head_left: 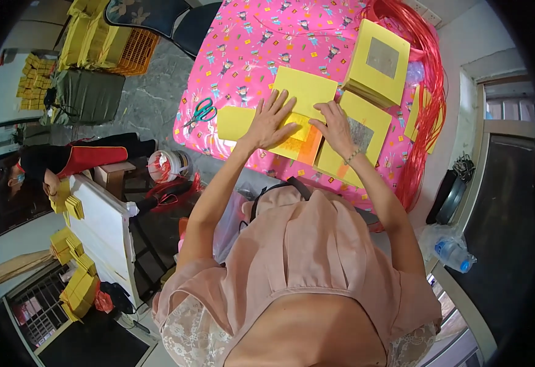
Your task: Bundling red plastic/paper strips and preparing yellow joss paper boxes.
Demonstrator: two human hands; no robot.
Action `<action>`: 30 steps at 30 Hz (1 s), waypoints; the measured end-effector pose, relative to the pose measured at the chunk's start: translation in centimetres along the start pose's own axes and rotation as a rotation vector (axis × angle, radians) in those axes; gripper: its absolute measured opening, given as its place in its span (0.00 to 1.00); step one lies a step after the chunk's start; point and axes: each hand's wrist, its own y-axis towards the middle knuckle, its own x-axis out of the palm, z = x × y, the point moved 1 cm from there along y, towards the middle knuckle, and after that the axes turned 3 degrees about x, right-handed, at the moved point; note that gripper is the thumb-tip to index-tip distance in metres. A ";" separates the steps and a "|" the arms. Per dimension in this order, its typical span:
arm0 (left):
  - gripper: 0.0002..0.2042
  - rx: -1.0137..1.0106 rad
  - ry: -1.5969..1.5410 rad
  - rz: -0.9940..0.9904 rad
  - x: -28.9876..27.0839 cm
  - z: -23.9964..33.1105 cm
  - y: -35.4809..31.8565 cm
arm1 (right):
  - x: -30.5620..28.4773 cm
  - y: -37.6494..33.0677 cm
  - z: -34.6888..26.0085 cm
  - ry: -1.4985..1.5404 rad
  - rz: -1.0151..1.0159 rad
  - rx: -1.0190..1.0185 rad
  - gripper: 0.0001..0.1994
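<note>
A sheet of yellow paper [304,87] lies partly folded on the pink patterned tablecloth [261,61], with an orange and gold printed patch along its near part. My left hand [270,122] rests flat on it, fingers spread. At the right side of the same sheet, my right hand [339,130] has bent fingers and thumb at the paper's edge. Under my right wrist is a pile of yellow paper [371,116] with a grey square. A thicker stack of yellow paper [396,55] stands beyond. Green-handled scissors [202,112] lie left of my left hand.
Red plastic strips [423,134] hang along the table's right side. A dark chair [157,18] stands at the far left. On the left, a person [78,156] leans over a white table [102,214] with yellow bundles. A bucket [168,165] stands between the tables.
</note>
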 end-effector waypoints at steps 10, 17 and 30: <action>0.20 -0.598 -0.645 0.781 0.6 3.9 0.7 | -1.8 1.2 -1.3 -0.342 0.147 -0.366 0.08; 0.22 -0.688 -1.344 0.871 1.7 3.9 0.9 | -1.5 1.0 -5.0 -0.347 0.047 -0.454 0.11; 0.15 -0.883 -1.555 0.921 6.1 -7.8 -15.6 | -2.1 -4.6 -3.3 -0.132 -0.001 -0.092 0.14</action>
